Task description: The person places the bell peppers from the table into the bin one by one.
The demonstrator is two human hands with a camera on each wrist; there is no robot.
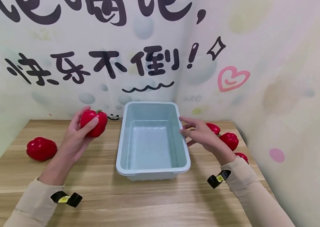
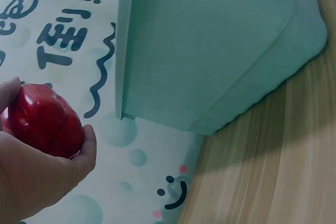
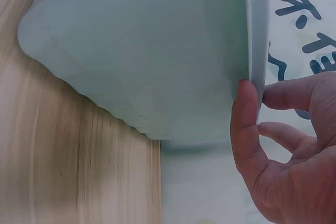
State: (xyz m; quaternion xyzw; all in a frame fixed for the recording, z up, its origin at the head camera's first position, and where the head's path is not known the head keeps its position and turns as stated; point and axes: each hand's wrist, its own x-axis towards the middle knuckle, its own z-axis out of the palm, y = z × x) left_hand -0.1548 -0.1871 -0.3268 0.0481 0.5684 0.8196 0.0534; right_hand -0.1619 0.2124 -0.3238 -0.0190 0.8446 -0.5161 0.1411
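Two beige sleeves enter at the lower corners of the head view, each carrying one black wrist strap. The fingers of the left hand are curled round one red pepper, left of centre, thumb across its front. From the lower right, the other forearm slants up and inward; the fingers of the right hand pinch the right rim of one pale blue bin at centre. Four more peppers lie on the bench: one at left, three at right, partly overlapped.
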